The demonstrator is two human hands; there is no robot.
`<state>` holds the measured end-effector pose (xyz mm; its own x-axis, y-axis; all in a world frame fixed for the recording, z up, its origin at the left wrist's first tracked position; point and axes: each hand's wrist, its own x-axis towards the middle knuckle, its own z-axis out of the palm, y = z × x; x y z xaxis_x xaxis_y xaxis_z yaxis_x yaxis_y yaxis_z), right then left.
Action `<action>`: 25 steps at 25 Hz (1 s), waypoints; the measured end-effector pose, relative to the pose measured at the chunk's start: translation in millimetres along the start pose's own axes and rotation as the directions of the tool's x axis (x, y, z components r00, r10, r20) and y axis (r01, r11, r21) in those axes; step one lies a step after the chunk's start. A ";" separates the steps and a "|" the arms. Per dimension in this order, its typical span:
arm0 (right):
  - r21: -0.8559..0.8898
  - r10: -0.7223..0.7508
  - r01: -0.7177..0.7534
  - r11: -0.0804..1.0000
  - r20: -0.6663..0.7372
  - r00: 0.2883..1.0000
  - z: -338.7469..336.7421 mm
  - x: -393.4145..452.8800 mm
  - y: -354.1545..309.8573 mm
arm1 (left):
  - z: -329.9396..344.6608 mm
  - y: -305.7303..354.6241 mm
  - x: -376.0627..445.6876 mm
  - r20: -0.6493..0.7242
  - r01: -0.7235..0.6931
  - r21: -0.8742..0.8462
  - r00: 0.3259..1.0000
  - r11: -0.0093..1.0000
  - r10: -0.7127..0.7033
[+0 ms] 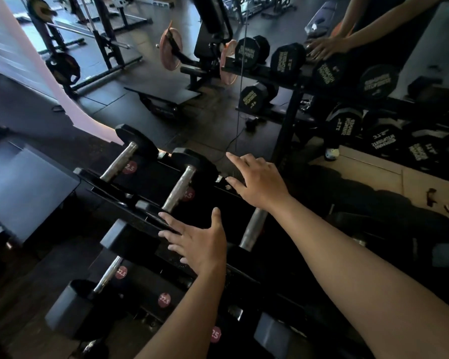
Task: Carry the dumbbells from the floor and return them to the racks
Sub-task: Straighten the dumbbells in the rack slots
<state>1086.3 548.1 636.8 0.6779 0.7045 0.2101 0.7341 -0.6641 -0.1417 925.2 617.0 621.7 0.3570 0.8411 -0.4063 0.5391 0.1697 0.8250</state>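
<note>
Steel-handled dumbbells (178,189) sitting racked just left of both hands, left hand (200,242) and right hand (257,181) hovering open, empty, apparently just releasing.

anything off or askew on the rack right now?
Nothing stands out. Dumbbells sit seated in the rack cradles; left hand and right hand hover open, holding nothing.

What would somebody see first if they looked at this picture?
Two bare hands, the left hand and right hand, spread open and empty in the middle over a black rack. Two dumbbells with silver handles lie on its top row, and a mirror behind shows more.
</note>
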 end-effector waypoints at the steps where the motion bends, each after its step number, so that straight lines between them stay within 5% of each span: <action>1: -0.015 0.009 -0.009 1.000 -0.004 1.000 -4.1 -8.6 7.3 | 3.8 -4.1 -10.3 0.017 -0.005 0.014 1.000 1.000 0.005; 11: 0.002 0.220 -0.222 0.975 0.089 0.971 1.3 -54.3 36.1 | 22.4 -33.8 -54.9 0.140 -0.094 0.134 0.987 0.986 0.075; 25: -0.055 0.161 -0.157 0.986 0.092 0.983 1.4 -56.1 34.7 | 14.8 -39.9 -56.1 0.143 -0.148 0.178 0.982 0.973 0.124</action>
<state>1073.8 485.9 618.7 0.7882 0.6081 0.0942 0.6154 -0.7791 -0.1197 895.0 555.4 605.7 0.5260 0.7738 -0.3529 0.6074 -0.0514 0.7927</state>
